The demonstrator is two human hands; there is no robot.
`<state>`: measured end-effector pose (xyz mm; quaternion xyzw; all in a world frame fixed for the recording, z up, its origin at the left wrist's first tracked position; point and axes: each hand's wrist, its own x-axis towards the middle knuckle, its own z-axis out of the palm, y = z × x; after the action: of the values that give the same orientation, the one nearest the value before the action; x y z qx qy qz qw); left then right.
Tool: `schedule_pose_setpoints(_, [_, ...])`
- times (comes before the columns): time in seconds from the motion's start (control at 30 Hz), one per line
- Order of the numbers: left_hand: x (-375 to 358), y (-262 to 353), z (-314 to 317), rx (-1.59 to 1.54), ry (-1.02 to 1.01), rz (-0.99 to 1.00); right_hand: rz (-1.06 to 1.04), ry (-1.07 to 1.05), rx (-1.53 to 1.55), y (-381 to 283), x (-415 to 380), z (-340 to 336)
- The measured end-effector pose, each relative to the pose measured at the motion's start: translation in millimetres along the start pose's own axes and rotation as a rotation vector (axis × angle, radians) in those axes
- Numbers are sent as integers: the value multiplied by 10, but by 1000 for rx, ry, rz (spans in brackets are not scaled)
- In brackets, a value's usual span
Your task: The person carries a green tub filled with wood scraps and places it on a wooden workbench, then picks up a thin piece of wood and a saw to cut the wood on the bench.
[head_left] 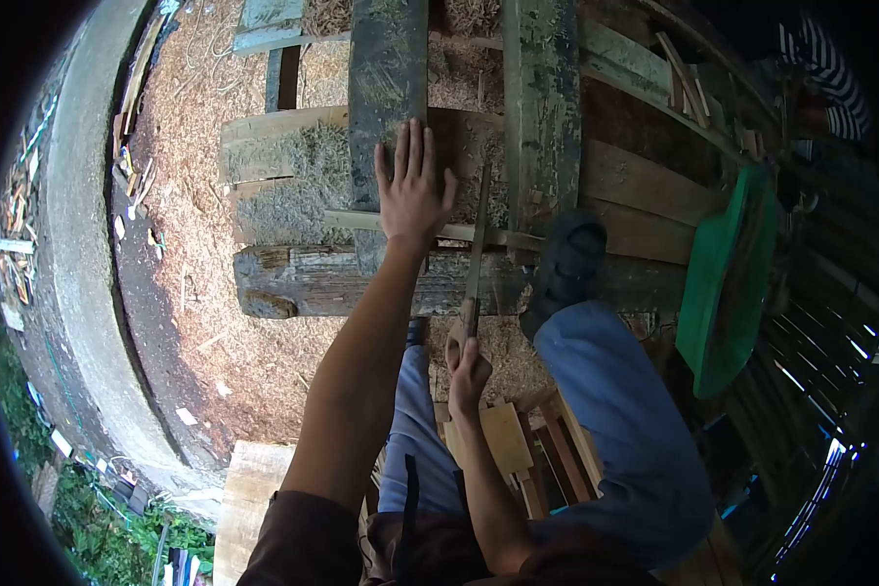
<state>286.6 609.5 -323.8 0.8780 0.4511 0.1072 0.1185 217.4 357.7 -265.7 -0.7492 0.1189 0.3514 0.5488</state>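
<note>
My left hand (415, 193) lies flat with its fingers outstretched over a dark plank (389, 78) and a thin wooden strip (347, 219). The strip runs crosswise beneath the hand. My right hand (470, 373) is closed around the handle of a handsaw (480, 230). The saw's narrow blade points away from me and crosses the strip to the right of my left hand. Whether the teeth have bitten into the wood is too small to tell. A dark shoe (574, 256) on my raised foot rests by the strip's right end.
A weathered beam (342, 281) forms the near edge of the slatted, sawdust-strewn bench. At right leans a green plastic container (723, 283). Wood offcuts (503, 439) lie between my legs. Wood shavings (205, 244) cover the ground, and a concrete ledge (93, 215) runs along the left.
</note>
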Motion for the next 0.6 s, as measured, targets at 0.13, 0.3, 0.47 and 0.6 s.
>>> schedule_pose_setpoints(0.13, [-33,13,8,-1,-5,5,53,-19,-66,-496,219,123])
schedule_pose_setpoints(0.3, [-9,15,-17,2,0,7,8,-22,-100,-86,-205,-125])
schedule_pose_setpoints(0.47, [-16,34,-24,1,-17,-3,15,-2,-174,-248,68,7])
schedule_pose_setpoints(0.6, [-30,15,-6,-39,15,-8,-69,-151,-76,-546,473,206])
